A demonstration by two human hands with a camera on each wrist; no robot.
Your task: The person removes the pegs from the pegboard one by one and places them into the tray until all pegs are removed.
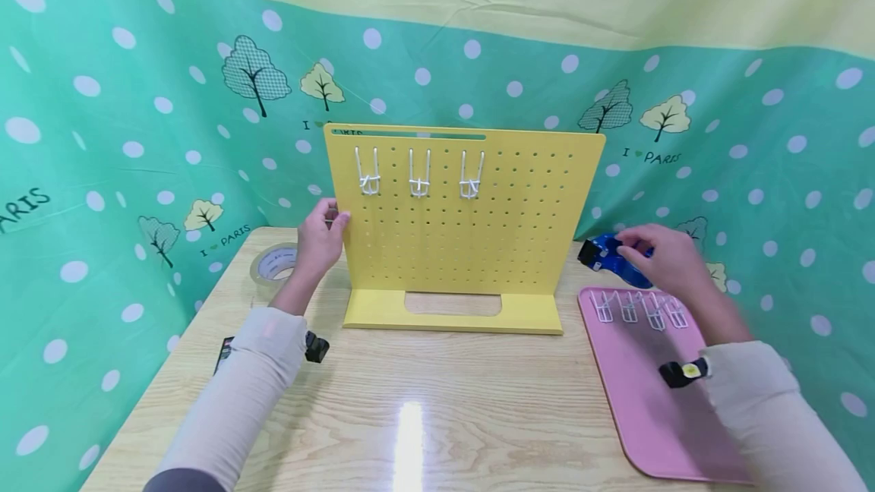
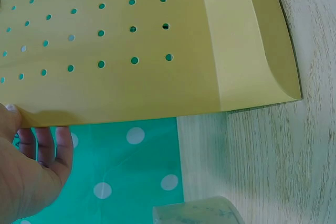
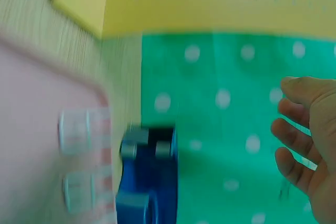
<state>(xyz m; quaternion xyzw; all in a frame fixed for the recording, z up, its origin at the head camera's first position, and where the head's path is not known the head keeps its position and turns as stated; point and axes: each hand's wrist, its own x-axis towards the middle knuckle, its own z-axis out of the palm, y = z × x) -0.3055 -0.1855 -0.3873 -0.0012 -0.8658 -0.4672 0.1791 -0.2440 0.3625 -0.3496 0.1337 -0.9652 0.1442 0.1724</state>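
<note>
Find yellow pegboard (image 1: 437, 245) upright on the worktop (image 1: 519, 393), with three white hooks (image 1: 419, 187) hung in a row from its top holes, left to middle. Find four more wire hooks (image 1: 655, 317) lying at the far end of the pink tray (image 1: 656, 416), right of the board. Note left hand (image 1: 321, 238) grasping the board's left edge, with thumb to the front and fingers behind. Note right hand (image 1: 673, 257) near the tray's far end and the blue tape dispenser (image 1: 615, 257), with fingers loosely bent and nothing visible in their grasp; per the blurred right wrist view, apart from both dispenser and hooks. Judge the step in hand as hook fitting, apparently between one hook and another. Judge the next move to call for bringing the right hand down to the tray, pinching a single hook without snagging close neighbours, then aligning its ends with free top-row holes right of the third hook. Also calls for a firm left hold against likely rocking of the board during insertion.
</note>
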